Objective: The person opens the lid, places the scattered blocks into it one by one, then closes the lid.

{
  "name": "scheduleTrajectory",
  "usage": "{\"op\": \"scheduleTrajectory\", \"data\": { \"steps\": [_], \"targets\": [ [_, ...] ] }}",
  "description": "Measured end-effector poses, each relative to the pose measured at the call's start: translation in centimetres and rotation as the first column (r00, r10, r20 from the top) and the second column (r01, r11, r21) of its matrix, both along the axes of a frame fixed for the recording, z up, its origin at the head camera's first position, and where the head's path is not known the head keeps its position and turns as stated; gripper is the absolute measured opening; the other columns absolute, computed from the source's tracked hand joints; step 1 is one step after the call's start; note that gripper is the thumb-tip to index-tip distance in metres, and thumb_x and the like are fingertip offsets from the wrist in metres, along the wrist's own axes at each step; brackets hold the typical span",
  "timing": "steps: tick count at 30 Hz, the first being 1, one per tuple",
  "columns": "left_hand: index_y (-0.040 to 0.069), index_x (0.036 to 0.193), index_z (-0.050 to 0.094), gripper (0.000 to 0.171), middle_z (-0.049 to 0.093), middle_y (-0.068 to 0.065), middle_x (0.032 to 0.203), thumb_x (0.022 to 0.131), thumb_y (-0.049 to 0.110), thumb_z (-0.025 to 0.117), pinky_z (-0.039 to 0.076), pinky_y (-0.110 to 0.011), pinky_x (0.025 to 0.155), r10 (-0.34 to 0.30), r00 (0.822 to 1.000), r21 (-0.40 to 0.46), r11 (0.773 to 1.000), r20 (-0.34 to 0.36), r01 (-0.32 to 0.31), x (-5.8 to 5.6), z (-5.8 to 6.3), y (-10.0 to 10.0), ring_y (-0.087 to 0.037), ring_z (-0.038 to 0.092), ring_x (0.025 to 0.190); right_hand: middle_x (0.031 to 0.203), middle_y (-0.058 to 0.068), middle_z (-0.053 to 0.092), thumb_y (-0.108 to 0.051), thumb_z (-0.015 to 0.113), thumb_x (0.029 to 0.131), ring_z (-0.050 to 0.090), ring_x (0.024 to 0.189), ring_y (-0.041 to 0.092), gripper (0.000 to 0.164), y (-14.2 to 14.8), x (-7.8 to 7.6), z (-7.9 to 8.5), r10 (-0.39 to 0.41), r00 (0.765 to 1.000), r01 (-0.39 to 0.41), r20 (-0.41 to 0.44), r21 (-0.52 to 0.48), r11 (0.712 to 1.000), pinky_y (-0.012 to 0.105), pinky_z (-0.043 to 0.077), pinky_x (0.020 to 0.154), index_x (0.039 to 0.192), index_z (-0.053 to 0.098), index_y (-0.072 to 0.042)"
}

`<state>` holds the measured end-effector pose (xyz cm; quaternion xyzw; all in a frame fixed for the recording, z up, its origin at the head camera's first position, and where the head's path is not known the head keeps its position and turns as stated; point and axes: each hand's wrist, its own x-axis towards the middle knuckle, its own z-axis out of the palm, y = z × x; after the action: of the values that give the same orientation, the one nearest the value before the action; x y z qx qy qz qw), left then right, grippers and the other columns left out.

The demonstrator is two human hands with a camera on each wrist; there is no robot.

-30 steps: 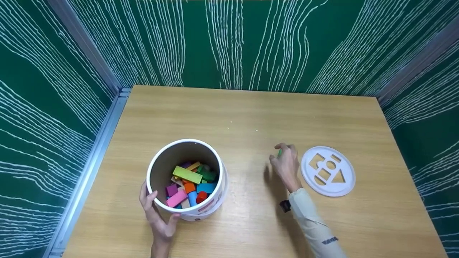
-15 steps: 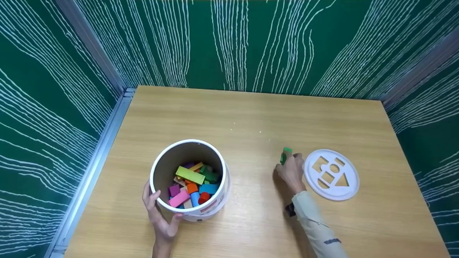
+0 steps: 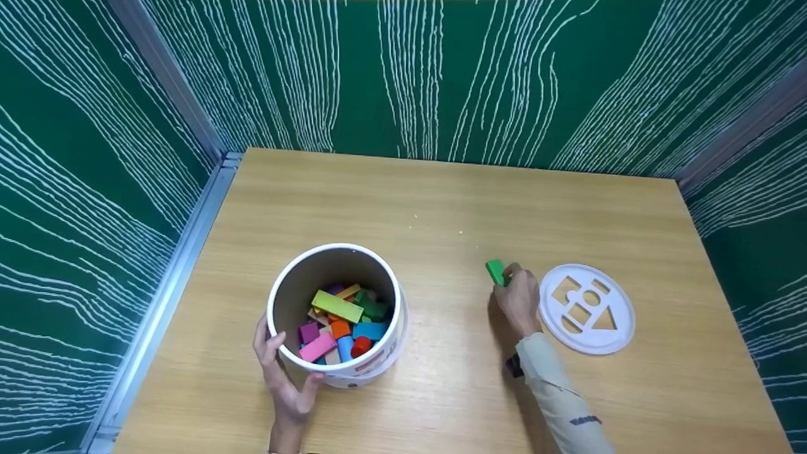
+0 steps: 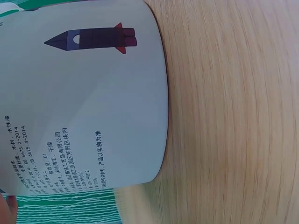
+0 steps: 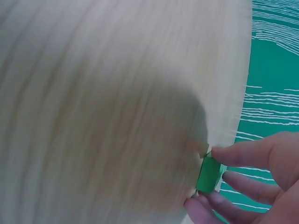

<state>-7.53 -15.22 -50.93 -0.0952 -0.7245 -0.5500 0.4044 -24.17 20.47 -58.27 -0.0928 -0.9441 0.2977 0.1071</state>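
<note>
My left hand point(image 3: 287, 388) grips the side of a white bucket point(image 3: 270, 315), fingertips at its rim and thumb lower on the near wall. Inside lie several coloured blocks, among them a lime-green bar point(image 3: 337, 306), a pink bar point(image 3: 317, 347) and a red cylinder point(image 3: 361, 346). In the left wrist view the bucket's printed wall point(image 4: 117, 93) fills the left side, with one finger point(image 4: 7, 210) at the corner. My right hand point(image 3: 520, 299) pinches a green block point(image 3: 496, 271) between thumb and fingers, low over the table; its green face point(image 5: 209, 175) shows in the right wrist view.
A round white lid point(image 3: 621, 299) with cut-out shapes lies just right of my right hand. Small pale specks point(image 3: 460, 232) dot the wooden table point(image 3: 441, 195). Green panels point(image 3: 359, 75) with white lines stand around its back and sides.
The green block, mostly hidden by the right hand before, now sticks out to the left of its fingers, turned to a new angle. The left hand keeps its hold on the bucket.
</note>
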Motion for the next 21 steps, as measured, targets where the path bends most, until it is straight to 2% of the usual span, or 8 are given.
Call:
{"op": "scheduleTrajectory", "data": {
  "steps": [4,10,13,18,21],
  "targets": [
    [-0.003,0.114,0.037,0.066,0.02,-0.032,0.133,0.073,0.043,0.062,0.026,-0.057,0.096,-0.006,1.0,0.006,1.0,-0.001,0.006,0.0,0.1,0.0,-0.043,0.024,0.12,0.076,0.019,0.06,0.001,0.063,0.064,0.055,0.068,0.029,0.023,0.3,0.2,0.1,0.011,1.0,-0.011,0.001,-0.015,1.0,0.039,0.046,0.058,0.087,0.061,0.004],
    [-0.005,0.112,0.036,0.067,0.022,-0.033,0.131,0.074,0.044,0.061,0.027,-0.04,0.101,0.015,1.0,-0.021,1.0,-0.012,-0.015,0.0,0.4,0.1,-0.038,0.025,0.12,0.077,0.013,0.063,-0.007,0.065,0.065,0.057,0.066,0.024,0.024,0.4,0.5,0.8,0.0,0.999,0.003,0.05,-0.057,0.998,0.034,0.048,0.058,0.088,0.064,0.0],
    [-0.006,0.111,0.036,0.067,0.023,-0.033,0.13,0.074,0.045,0.06,0.027,-0.037,0.101,0.024,0.999,-0.03,0.999,-0.023,-0.024,0.0,0.5,0.2,-0.038,0.026,0.12,0.081,0.012,0.064,-0.011,0.066,0.066,0.058,0.07,0.022,0.025,0.4,0.7,1.2,-0.009,0.998,0.013,0.066,-0.075,0.997,0.035,0.048,0.062,0.089,0.065,-0.002],
    [-0.004,0.113,0.037,0.066,0.022,-0.032,0.131,0.075,0.044,0.061,0.026,-0.056,0.096,0.02,1.0,-0.022,1.0,-0.006,-0.02,0.2,0.5,0.2,-0.037,0.026,0.121,0.085,0.013,0.064,-0.009,0.066,0.067,0.059,0.075,0.023,0.022,0.1,1.0,2.1,0.007,1.0,-0.003,0.029,-0.117,0.993,0.037,0.049,0.065,0.089,0.066,-0.002],
    [-0.004,0.113,0.037,0.065,0.021,-0.033,0.131,0.074,0.043,0.061,0.025,-0.058,0.095,0.018,1.0,-0.014,1.0,0.001,-0.018,0.2,0.5,0.2,-0.038,0.025,0.121,0.082,0.012,0.064,-0.007,0.065,0.067,0.059,0.073,0.022,0.02,-0.1,1.2,2.9,0.019,1.0,-0.021,-0.021,-0.124,0.992,0.036,0.049,0.064,0.086,0.066,-0.001]
  ]
}}
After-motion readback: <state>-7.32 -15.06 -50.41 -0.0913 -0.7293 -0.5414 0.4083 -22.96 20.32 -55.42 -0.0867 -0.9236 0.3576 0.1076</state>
